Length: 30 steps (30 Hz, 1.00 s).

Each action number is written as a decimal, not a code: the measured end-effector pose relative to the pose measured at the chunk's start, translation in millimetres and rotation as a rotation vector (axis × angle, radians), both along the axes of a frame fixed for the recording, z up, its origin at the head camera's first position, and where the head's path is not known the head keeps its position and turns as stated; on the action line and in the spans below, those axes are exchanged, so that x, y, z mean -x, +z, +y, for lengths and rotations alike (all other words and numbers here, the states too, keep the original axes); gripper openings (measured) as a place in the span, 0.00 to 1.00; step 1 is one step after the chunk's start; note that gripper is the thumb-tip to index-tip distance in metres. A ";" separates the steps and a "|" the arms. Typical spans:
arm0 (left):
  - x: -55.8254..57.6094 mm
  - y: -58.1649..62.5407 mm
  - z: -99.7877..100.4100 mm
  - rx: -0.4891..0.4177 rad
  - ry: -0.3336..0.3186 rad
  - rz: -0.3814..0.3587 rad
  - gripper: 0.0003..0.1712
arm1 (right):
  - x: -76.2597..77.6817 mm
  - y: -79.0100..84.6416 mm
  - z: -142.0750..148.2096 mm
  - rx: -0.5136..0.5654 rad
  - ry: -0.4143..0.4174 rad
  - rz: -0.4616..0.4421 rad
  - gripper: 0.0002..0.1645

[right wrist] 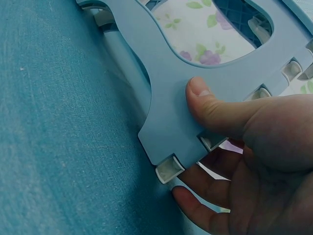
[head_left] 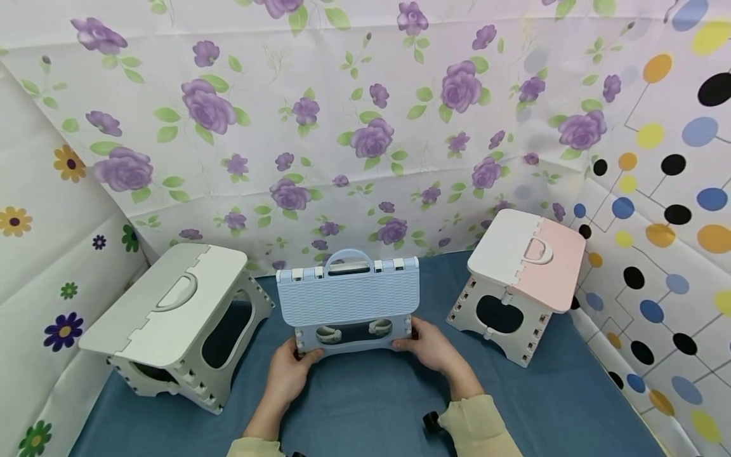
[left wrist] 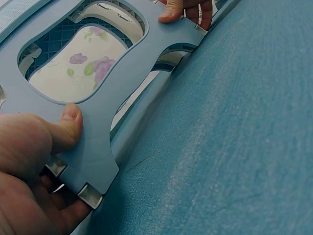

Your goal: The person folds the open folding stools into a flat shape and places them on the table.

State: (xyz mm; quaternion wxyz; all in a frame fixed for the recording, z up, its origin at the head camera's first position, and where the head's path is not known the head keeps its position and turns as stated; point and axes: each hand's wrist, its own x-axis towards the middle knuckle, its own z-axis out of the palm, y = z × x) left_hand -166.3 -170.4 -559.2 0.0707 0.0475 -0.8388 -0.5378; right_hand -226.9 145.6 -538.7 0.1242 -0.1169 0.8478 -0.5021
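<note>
A light blue folding step stool [head_left: 349, 297] stands between my hands on the blue cloth, partly folded, with its ridged seat panel slanting toward me and its arched handle [head_left: 349, 254] on top. My left hand [head_left: 288, 374] grips the lower left corner of its leg panel. In the left wrist view the left thumb [left wrist: 71, 125] presses the front face, with fingers behind the hinged edge. My right hand [head_left: 431, 346] grips the lower right corner the same way, its thumb [right wrist: 200, 100] on the face and fingers [right wrist: 205, 186] curled behind the edge. The panel has a large oval cutout.
A larger white folding stool [head_left: 165, 311] stands unfolded at the left. To the right is an unfolded white and pink folding stool [head_left: 520, 273]. A flowered cloth [head_left: 320, 146] hangs at the back, and a dotted cloth [head_left: 657, 222] hangs along the right side. Blue cloth [head_left: 365, 400] covers the table.
</note>
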 end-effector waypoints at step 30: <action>3.3 0.2 -0.6 -0.011 -0.025 -0.031 0.15 | 0.6 -1.1 0.9 -0.001 0.021 0.005 0.26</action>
